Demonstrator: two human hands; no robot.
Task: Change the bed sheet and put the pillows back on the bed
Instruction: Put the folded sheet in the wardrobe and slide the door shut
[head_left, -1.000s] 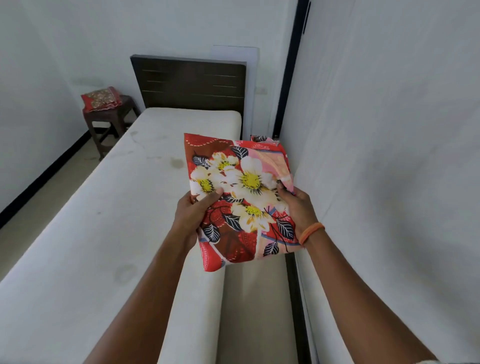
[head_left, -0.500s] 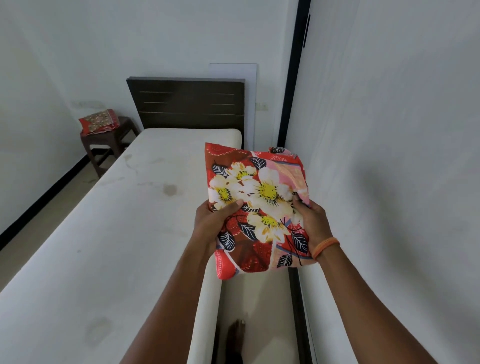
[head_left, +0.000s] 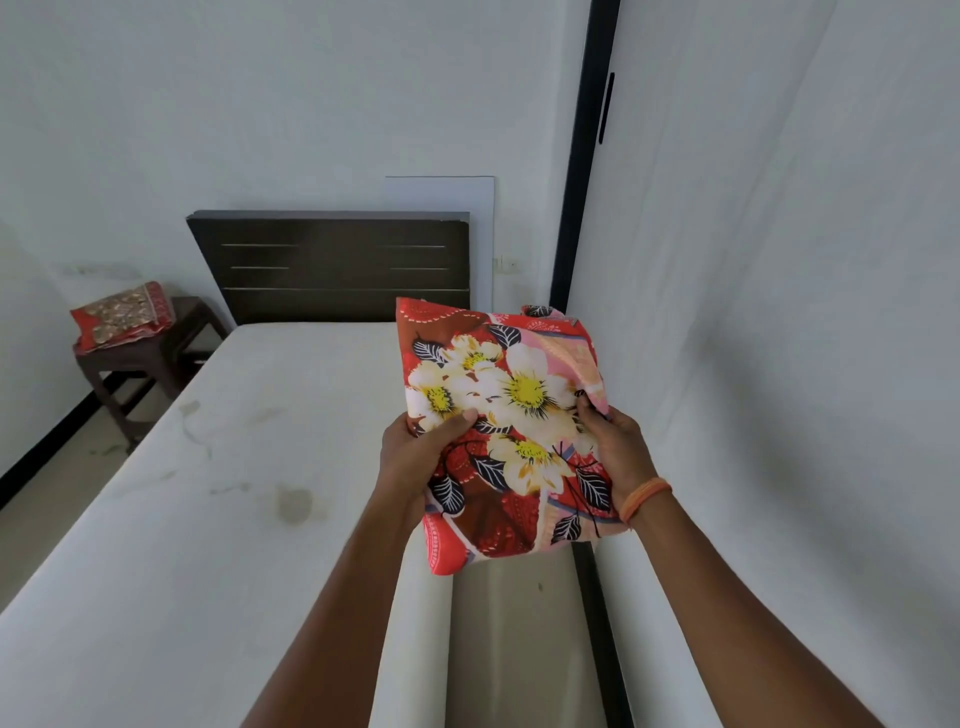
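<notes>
Centrally, a folded red bed sheet printed with large white-and-yellow flowers and dark leaves (head_left: 498, 415) is held up in the air between two bare hands, above the right edge of the bed and the strip of pale floor (head_left: 514, 639) that runs between bed and wall. The left hand (head_left: 415, 457) grips the sheet's left edge, thumb laid across the printed face and fingers curled behind the fabric. The right hand (head_left: 613, 447) grips the right edge in the same way, fingers curled round the folds; an orange band (head_left: 644, 499) circles its wrist. Both forearms reach up from the lower edge of the view. The sheet stays in its square fold, with one corner hanging down below the left hand.

To the left lies the bare white mattress (head_left: 218, 519), uncovered and marked with several faint grey-brown stains. At its far end stands a dark brown wooden headboard with thin horizontal grooves (head_left: 332, 265), set against the white back wall. A pale rectangular panel (head_left: 480, 208) leans behind the headboard's right side. At the far left, beside the head of the bed, a dark wooden stool (head_left: 140, 358) carries a red and gold patterned pillow (head_left: 122, 317), tilted on the seat. On the right, a white wall (head_left: 779, 364) runs alongside the bed, with a black vertical frame (head_left: 582, 171) at its far end.
</notes>
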